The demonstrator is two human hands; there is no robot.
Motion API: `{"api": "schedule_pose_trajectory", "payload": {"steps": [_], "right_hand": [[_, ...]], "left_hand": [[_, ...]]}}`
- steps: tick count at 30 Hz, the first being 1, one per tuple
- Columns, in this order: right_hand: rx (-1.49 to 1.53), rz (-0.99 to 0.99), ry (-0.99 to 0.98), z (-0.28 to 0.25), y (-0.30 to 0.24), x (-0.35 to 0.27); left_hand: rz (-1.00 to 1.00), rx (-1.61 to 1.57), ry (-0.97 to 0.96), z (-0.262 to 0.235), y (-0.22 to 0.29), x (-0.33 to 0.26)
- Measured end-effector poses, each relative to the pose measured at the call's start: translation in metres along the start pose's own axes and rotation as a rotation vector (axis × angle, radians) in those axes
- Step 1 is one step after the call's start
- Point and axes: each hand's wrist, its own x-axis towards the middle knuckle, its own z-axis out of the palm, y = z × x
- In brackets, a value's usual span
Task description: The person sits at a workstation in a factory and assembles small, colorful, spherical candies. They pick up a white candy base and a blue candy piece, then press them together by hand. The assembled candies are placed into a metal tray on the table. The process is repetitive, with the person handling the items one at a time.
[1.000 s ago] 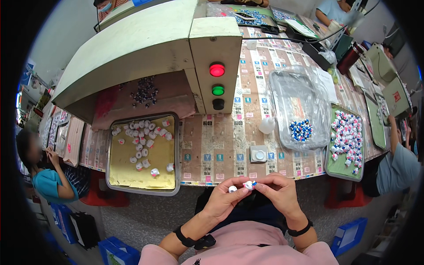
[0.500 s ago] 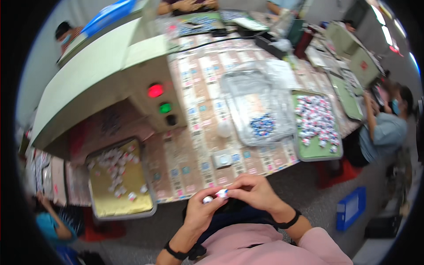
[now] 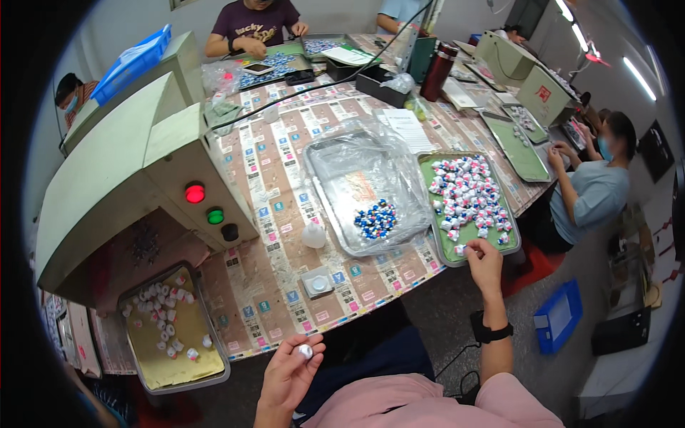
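The left hand [image 3: 289, 374] hangs off the bench's [image 3: 285, 178] near edge, fingers pinched on a small white cap [image 3: 305, 351]. The right hand [image 3: 484, 258] reaches to the green tray's [image 3: 446, 246] near right corner, fingertips closed around a small piece [image 3: 460, 250] there. Open floor [image 3: 435, 328] lies between the hands.

Long worktable [image 3: 285, 185] on grey floor [image 3: 571, 399], ceiling strip lights [image 3: 640, 73] at right.

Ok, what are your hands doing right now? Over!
Left hand pinching a small white piece near the lap. Right hand reaching at the green tray of small pieces. Nothing in the way.
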Motion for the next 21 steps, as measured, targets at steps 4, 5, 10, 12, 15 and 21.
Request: {"api": "schedule_pose_trajectory", "payload": {"steps": [4, 5, 10, 12, 15, 21], "right_hand": [[-0.300, -0.423, 0.278, 0.011, -0.022, -0.002], [-0.154, -0.396, 0.220, 0.018, -0.034, -0.002], [0.154, -0.491, -0.222, 0.064, -0.082, -0.001], [0.145, -0.483, -0.333, 0.079, -0.099, 0.002], [0.015, -0.488, -0.452, 0.095, -0.112, 0.006], [0.157, -0.437, -0.453, 0.099, -0.117, 0.016]], "left_hand": [[-0.014, 0.016, -0.025, -0.007, 0.000, -0.002], [-0.007, 0.009, -0.021, -0.009, -0.001, -0.002], [-0.007, -0.031, -0.046, -0.015, -0.005, -0.001], [-0.005, -0.036, -0.055, -0.013, -0.004, -0.003], [0.006, -0.078, -0.078, -0.021, -0.005, -0.007], [0.034, -0.084, -0.060, -0.036, -0.009, -0.010]]}}
